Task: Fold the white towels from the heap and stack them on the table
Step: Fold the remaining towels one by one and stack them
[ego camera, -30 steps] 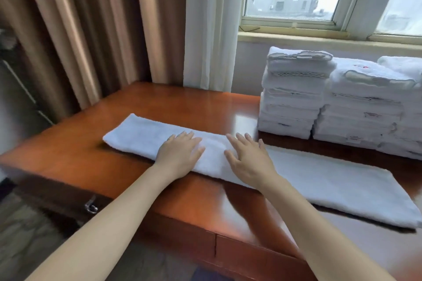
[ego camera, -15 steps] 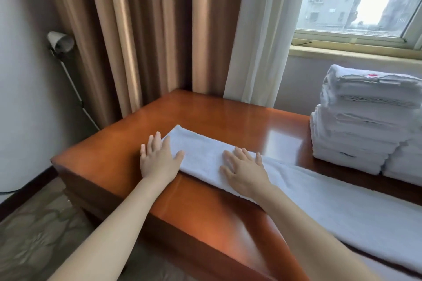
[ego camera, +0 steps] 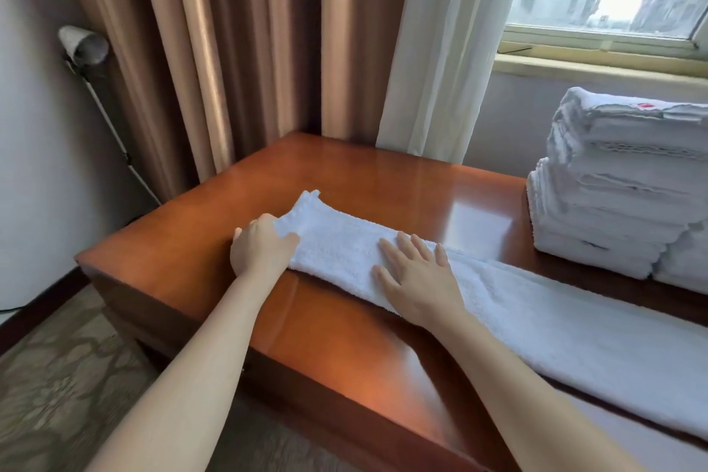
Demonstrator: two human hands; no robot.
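Note:
A long white towel [ego camera: 536, 322], folded into a narrow strip, lies across the red-brown wooden table [ego camera: 344, 180] from left to lower right. My left hand [ego camera: 260, 247] curls around the towel's left end and grips its near corner, lifting it slightly. My right hand [ego camera: 415, 276] lies flat on the strip a little to the right, fingers spread. A stack of folded white towels [ego camera: 613, 188] stands at the table's right back, cut off by the frame's edge.
Brown curtains [ego camera: 230, 50] and a white sheer curtain [ego camera: 440, 50] hang behind the table. A window sill [ego camera: 597, 63] runs above the stack. A lamp with a cord [ego camera: 82, 46] hangs on the left wall. Patterned carpet [ego camera: 57, 395] lies below the table's left edge.
My left hand has slid left along the towel to its end and closed on the corner. My right hand stayed flat on the strip. The view has turned left.

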